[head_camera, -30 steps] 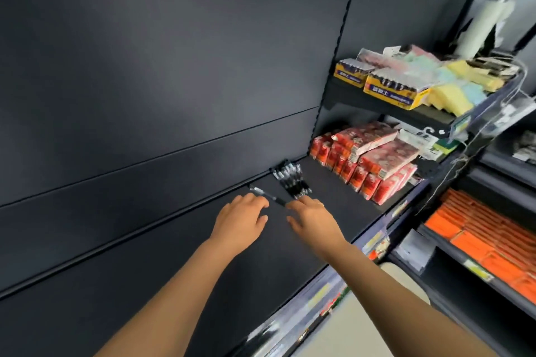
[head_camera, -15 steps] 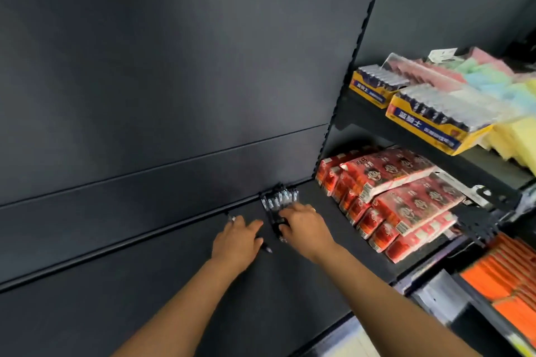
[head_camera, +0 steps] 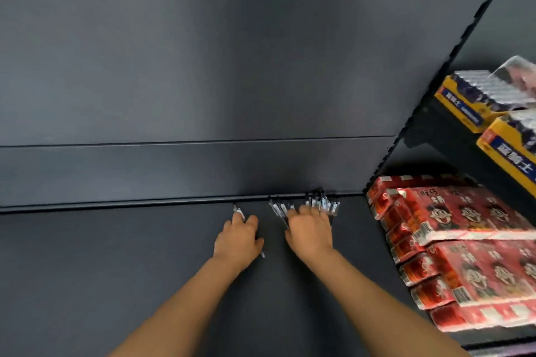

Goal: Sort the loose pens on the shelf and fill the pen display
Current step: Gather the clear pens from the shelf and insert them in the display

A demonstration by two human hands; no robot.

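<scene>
Item 1: my left hand (head_camera: 237,240), fingers curled round 1 loose pen (head_camera: 239,213), low on the dark shelf (head_camera: 145,269).
Item 2: my right hand (head_camera: 310,233), fingers laid flat over the pen cluster (head_camera: 323,205), which lies against the back panel (head_camera: 203,66).
Item 3: red packs (head_camera: 464,240), right.

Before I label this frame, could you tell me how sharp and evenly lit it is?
Head view: blur smears the red packs and yellow boxes at right; the pens by the right hand are soft, uncountable; a pale sheen lies on the back panel.
</scene>
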